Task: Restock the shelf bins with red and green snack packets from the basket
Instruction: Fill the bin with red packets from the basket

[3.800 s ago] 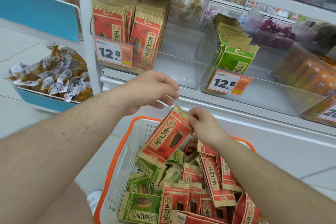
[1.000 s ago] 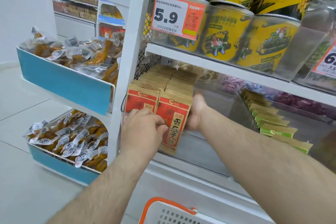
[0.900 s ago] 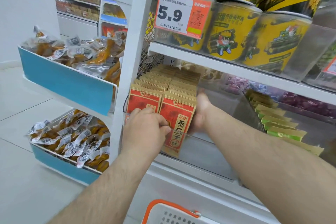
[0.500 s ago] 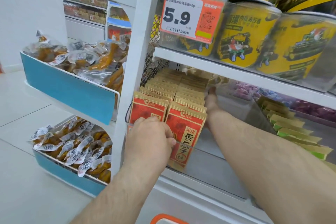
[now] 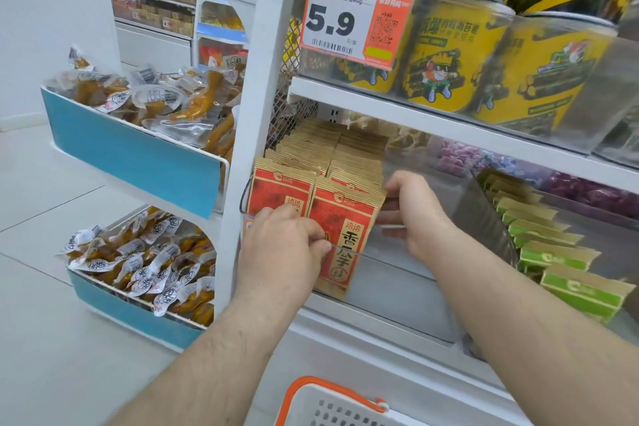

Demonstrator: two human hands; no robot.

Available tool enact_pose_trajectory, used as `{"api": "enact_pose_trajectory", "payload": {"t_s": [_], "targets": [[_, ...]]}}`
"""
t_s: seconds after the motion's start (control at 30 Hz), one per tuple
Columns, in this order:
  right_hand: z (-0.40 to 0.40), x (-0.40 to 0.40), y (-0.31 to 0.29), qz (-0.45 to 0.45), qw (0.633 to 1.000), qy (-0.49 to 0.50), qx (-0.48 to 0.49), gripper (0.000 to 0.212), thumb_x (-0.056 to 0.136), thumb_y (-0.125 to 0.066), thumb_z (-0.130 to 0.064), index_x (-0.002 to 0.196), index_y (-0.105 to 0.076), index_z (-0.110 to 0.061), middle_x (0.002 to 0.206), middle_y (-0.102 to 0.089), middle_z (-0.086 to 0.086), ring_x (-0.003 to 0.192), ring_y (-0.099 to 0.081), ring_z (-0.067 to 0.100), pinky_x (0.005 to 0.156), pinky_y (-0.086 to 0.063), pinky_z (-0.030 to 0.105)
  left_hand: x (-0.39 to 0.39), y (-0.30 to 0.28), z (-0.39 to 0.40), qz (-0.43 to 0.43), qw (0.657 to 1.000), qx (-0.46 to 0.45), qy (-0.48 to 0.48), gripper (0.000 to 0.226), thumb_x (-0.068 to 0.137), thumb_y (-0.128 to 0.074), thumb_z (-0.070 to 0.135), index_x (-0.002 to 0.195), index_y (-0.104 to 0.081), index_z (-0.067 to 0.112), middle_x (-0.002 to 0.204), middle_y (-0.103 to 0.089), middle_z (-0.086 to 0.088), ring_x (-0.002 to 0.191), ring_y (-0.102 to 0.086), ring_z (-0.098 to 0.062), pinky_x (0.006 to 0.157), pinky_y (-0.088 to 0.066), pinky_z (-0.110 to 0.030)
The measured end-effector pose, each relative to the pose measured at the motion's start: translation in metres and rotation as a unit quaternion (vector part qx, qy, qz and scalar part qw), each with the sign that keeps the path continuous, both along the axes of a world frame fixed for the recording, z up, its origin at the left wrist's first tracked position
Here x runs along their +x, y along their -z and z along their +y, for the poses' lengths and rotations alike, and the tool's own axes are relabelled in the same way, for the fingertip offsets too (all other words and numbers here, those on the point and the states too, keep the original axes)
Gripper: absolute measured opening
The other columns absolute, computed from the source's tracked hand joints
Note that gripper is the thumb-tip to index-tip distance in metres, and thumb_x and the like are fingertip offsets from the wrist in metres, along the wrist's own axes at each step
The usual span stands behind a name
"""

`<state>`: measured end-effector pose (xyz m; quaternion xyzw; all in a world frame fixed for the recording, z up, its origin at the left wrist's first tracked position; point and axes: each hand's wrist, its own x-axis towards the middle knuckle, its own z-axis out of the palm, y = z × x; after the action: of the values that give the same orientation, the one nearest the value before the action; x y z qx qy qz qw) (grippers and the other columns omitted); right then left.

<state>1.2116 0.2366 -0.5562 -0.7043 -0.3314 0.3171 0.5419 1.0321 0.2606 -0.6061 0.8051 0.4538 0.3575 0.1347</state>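
Observation:
Red snack packets [image 5: 340,235] stand upright in two rows inside a clear shelf bin [image 5: 390,273]. My left hand [image 5: 280,252] curls its fingers over the bin's front rim, against the front packets of the left row. My right hand [image 5: 413,211] grips the right edge of the front packets in the right row, thumb on top. Green snack packets [image 5: 553,252] stand in a row in the neighbouring clear bin on the right. Only the white rim and orange handle of the basket [image 5: 332,401] show at the bottom edge; what it holds is out of view.
Yellow cans [image 5: 446,69] fill the shelf above, behind a 5.9 price tag [image 5: 356,24]. Two blue-fronted trays of wrapped snacks [image 5: 138,107] jut out at the left, beside a white upright post [image 5: 256,135]. Light floor tiles lie lower left.
My right hand has drawn forward from deep beside the red row to its front packets. My left hand stays at the bin's front. The view has dipped, so the basket rim shows again.

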Motion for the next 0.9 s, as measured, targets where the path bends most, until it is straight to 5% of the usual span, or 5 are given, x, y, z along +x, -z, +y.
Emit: {"api": "enact_pose_trajectory", "payload": {"t_s": [0.23,0.37,0.5,0.7,0.9], "targets": [[-0.035,-0.015,0.003,-0.200,0.969,-0.097,-0.107,0.075,0.065,-0.053,-0.084,0.110,-0.061,-0.025,0.101,-0.068,-0.001,0.062,-0.068,0.019,0.053,-0.043,0.029,-0.003,0.006,-0.005,-0.022,0.999,0.023,0.006,0.020,0.091,-0.064,0.035,0.106,-0.076,0.027,0.100,-0.057,0.007,0.099,-0.040,-0.014,0.095,-0.041,-0.039],[-0.026,-0.023,0.004,-0.235,0.947,-0.134,-0.176,0.031,0.076,-0.081,-0.046,0.093,-0.065,-0.027,0.083,-0.071,-0.004,0.060,-0.069,0.015,0.051,-0.052,0.026,-0.004,0.005,-0.006,-0.018,0.999,0.027,0.010,0.021,0.092,-0.063,0.033,0.107,-0.075,0.027,0.103,-0.060,0.004,0.103,-0.045,-0.019,0.097,-0.040,-0.039],[-0.014,-0.024,0.006,-0.196,0.965,-0.124,-0.122,0.028,0.073,-0.087,-0.016,0.091,-0.067,-0.024,0.088,-0.073,-0.001,0.073,-0.072,0.017,0.060,-0.062,0.035,-0.006,0.006,-0.007,-0.021,0.999,0.020,0.024,0.023,0.092,-0.061,0.031,0.110,-0.075,0.026,0.105,-0.061,0.005,0.107,-0.046,-0.019,0.100,-0.039,-0.041],[-0.014,-0.022,0.011,-0.337,0.932,-0.102,-0.087,0.040,0.068,-0.088,-0.020,0.098,-0.065,-0.034,0.089,-0.070,-0.014,0.085,-0.068,0.006,0.075,-0.062,0.034,-0.010,0.007,-0.010,-0.038,0.999,0.004,0.039,0.027,0.093,-0.059,0.025,0.116,-0.072,0.022,0.112,-0.062,0.004,0.113,-0.046,-0.017,0.102,-0.038,-0.036],[-0.012,-0.028,0.010,-0.272,0.953,-0.089,-0.103,0.059,0.067,-0.089,-0.020,0.116,-0.057,-0.028,0.101,-0.068,-0.005,0.087,-0.070,0.016,0.064,-0.063,0.038,-0.009,0.009,-0.013,-0.034,0.999,0.000,0.037,0.029,0.093,-0.058,0.021,0.120,-0.070,0.020,0.115,-0.060,0.005,0.115,-0.045,-0.016,0.101,-0.041,-0.037]]}}
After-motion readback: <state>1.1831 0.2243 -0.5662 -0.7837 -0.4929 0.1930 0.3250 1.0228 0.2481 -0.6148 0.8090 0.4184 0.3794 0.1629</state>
